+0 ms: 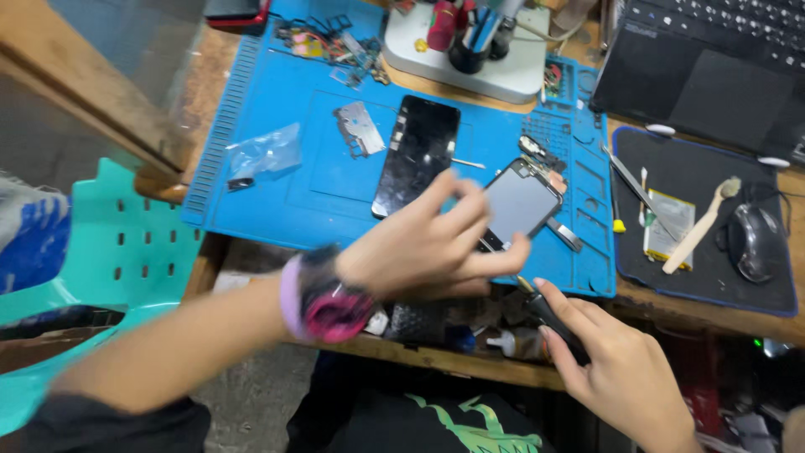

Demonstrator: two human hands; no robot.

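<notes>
Both hands work over the near edge of the blue repair mat. With my left hand, a pink and black watch on its wrist, I reach across to the small phone and grip its lower corner between thumb and fingers, so it sits tilted above the mat's front edge. With my right hand, lower and nearer my body, I close around the dark handle of a tool whose tip points up toward the phone's bottom edge; whether the tip touches it I cannot tell, as the picture is blurred there.

To the left of the held phone, a black screen panel lies flat on the mat, with a grey metal plate just beside it and a clear plastic bag farther left. On the black pad to the right lie tweezers, a pale brush across a flat battery, and a mouse. A laptop sits behind that pad.
</notes>
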